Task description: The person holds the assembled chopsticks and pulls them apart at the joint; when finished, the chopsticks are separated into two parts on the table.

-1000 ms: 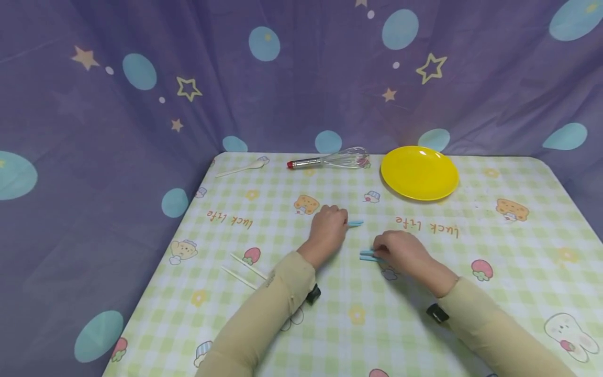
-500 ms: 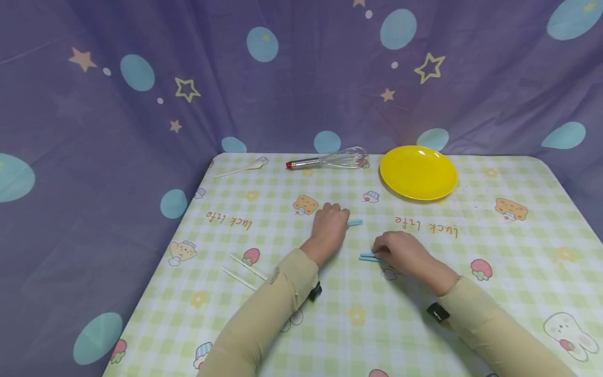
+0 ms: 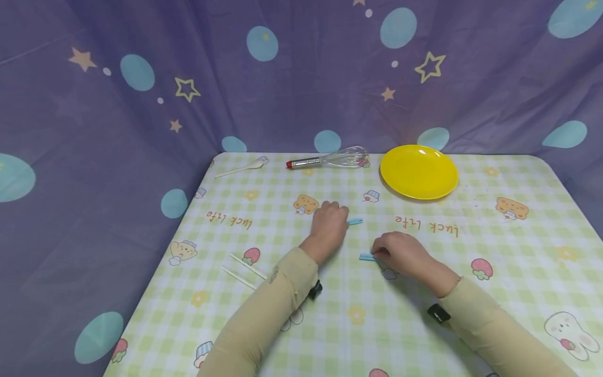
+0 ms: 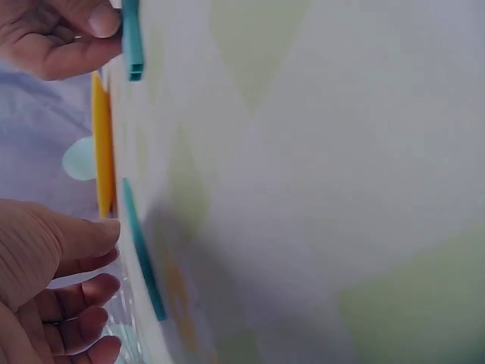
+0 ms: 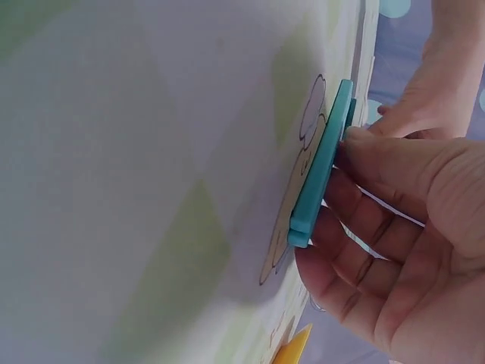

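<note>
My right hand [image 3: 400,254] pinches a pair of slim teal sticks [image 5: 322,167] between thumb and fingers, close over the tablecloth. They lie side by side, their ends [image 3: 366,257] sticking out leftward in the head view. My left hand [image 3: 330,228] is low over the cloth, thumb and fingers loosely bent. Just beyond its fingertips [image 4: 110,231], a similar teal piece [image 4: 142,250] lies on the table, a small gap showing in the left wrist view. Its end [image 3: 355,221] shows beside that hand in the head view; the rest is hidden there.
Two pale chopstick-like sticks [image 3: 239,278] lie by the left sleeve, partly covered by it. Along the back edge are a white spoon [image 3: 240,169], a whisk [image 3: 330,158] with a red-tipped handle, and a yellow plate [image 3: 419,173]. A purple curtain [image 3: 292,104] hangs behind the table.
The two teal sticks in my right hand have come together; a gap showed between them a second ago. My left hand has barely shifted.
</note>
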`<state>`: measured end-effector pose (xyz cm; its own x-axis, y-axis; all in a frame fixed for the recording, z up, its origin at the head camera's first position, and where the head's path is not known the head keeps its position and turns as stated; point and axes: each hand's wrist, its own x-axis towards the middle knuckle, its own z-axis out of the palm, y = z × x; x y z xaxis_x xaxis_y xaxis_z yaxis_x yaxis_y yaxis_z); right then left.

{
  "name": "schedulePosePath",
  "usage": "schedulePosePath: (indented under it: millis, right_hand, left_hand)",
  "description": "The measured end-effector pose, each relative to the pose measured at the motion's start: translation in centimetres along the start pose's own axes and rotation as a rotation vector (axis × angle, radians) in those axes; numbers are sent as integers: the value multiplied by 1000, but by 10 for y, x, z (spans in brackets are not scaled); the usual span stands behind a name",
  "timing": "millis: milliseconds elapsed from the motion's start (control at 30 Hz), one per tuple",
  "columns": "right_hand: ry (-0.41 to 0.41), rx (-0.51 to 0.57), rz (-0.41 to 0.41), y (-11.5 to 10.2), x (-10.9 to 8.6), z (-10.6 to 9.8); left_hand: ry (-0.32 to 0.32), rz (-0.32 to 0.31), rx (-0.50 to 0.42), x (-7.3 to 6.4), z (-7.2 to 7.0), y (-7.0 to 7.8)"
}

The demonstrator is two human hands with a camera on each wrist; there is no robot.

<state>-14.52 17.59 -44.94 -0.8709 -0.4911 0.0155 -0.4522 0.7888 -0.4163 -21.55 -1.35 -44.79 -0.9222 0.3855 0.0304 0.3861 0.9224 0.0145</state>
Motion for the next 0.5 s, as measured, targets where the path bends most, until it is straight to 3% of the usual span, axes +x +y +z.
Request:
schedulePosePath:
  millis: [167, 500]
  right_hand:
    - [1, -4, 5, -4, 1, -1]
    - [62, -8, -86, -20, 1, -3]
  left_hand:
    - [8, -19, -82, -6, -9, -10]
    - [-3, -94, -242, -30, -21, -41]
